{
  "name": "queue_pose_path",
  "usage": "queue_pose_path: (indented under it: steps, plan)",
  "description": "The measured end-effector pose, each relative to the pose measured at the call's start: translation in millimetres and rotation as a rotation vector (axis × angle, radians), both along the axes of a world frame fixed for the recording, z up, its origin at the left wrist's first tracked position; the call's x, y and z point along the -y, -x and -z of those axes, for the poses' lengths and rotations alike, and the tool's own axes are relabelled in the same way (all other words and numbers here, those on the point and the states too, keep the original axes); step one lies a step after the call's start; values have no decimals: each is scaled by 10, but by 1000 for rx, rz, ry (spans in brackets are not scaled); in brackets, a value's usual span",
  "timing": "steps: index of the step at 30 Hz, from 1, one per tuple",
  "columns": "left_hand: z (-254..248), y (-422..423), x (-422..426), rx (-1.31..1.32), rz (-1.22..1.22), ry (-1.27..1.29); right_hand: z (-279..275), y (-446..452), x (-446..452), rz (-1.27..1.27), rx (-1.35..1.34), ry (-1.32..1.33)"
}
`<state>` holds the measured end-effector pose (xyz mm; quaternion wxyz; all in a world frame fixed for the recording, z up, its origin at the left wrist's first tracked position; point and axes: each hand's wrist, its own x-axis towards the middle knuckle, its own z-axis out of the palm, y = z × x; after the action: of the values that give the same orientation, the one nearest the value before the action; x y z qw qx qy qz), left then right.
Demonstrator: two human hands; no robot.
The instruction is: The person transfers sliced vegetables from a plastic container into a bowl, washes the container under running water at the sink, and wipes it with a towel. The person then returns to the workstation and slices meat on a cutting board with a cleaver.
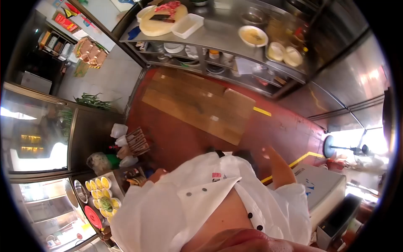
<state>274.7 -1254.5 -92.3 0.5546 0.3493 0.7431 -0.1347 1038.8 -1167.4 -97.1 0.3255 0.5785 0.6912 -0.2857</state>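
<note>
My right hand [267, 154] hangs low beside the white coat [180, 201], over the red floor. It is smeared by motion and its fingers do not show clearly. My left hand [158, 174] shows only in part past the coat's other side, close to a cluttered low surface; its fingers are mostly hidden. I see nothing held in either hand. On the steel counter ahead, a round cutting board [153, 27] carries raw meat [168, 6] and a cleaver [162, 18]. Beside it is a white rectangular tray [187, 26].
Flattened cardboard [197, 105] lies on the floor before the steel counter [218, 35]. A bowl of yellowish food [252, 36] stands on it. At left are small yellow-filled cups [103, 194] and a red lid [93, 216]. A fan [328, 146] and a white box [319, 180] stand at right.
</note>
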Motion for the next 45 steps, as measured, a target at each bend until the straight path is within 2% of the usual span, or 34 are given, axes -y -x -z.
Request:
queue_pose_path:
  steps: [2,3,4,6,8,9,10,11,13,14,15,16,17,18,19,20,21,25,27,31,34,35,36,38,39,41,42,43,45]
  plan:
    - [76,350,128,40,-240,-6,7,22,-121,147,-38,176]
    - [351,760,126,609,-682,12,-51,110,-277,183,-40,223]
    - [130,924,-69,1110,-1133,274,-62,183,-464,195,-44,259]
    - [395,895,-116,978,-1160,279,-15,382,-960,163,-55,299]
    - [591,803,-384,1115,-1154,356,137,671,-1629,66,-78,296]
    - [555,704,-553,770,-943,26,274,843,-1994,-1,-92,277]
    - [384,558,-853,462,-708,-146,410,1041,-2429,-94,-121,226]
    - [247,457,-1143,304,-602,-226,576,1257,-2874,-187,-153,145]
    - [-43,434,-1739,238,-575,-295,1222,1751,-3774,-296,-391,-260]
    - [-150,481,-1995,222,-583,-321,607,2276,-4297,203,-459,-140]
    - [-289,538,-2231,205,-595,-341,1186,2587,-4855,-355,-352,-194]
    - [-378,624,-2432,186,-616,-352,172,3178,-5253,403,-597,-109]
    - [-450,721,-2652,171,-637,-364,-363,3607,-5698,162,-678,-347]
    - [-523,826,-2822,154,-659,-370,-608,3972,-6142,189,-711,-285]
    - [-576,940,-3004,145,-685,-373,-1117,4290,-6608,157,-811,-275]
    - [-609,1055,-3155,130,-703,-370,-1254,4637,-7001,106,-842,-497]
    - [-618,1167,-3270,114,-711,-366,-1703,4885,-7344,142,-907,-555]
    - [-473,1598,-3903,100,-689,-315,-2013,5527,-8773,55,-848,-876]
    - [-342,1872,-4332,108,-648,-298,-2097,5693,-9263,70,-663,-841]
    - [-70,2519,-5455,176,-538,-312,-2032,5960,-9819,37,-374,-768]
    - [152,2973,-6525,329,-549,-381,-1974,6109,-9959,-32,-175,-797]
    - [135,3132,-6943,384,-605,-382,-1528,6068,-10196,-168,-18,-841]
    - [87,3257,-7418,454,-681,-375,-1560,6111,-10257,-148,-1,-835]
    - [-197,3545,-8295,491,-806,-325,-1688,6151,-10232,110,-83,-741]
    - [-215,3695,-8598,466,-747,-381,-1763,6131,-10228,131,-68,-725]
    - [-283,3821,-9121,450,-669,-428,-1894,6060,-10272,-1,-151,-613]
    - [-352,3828,-9374,324,-580,-416,-1905,6066,-10288,16,-140,-611]
    - [-424,3793,-9533,199,-492,-404,-1912,6102,-10277,-1,-91,-683]
    - [-390,3758,-9621,214,-456,-388,-2094,6166,-10232,-8,-40,-724]
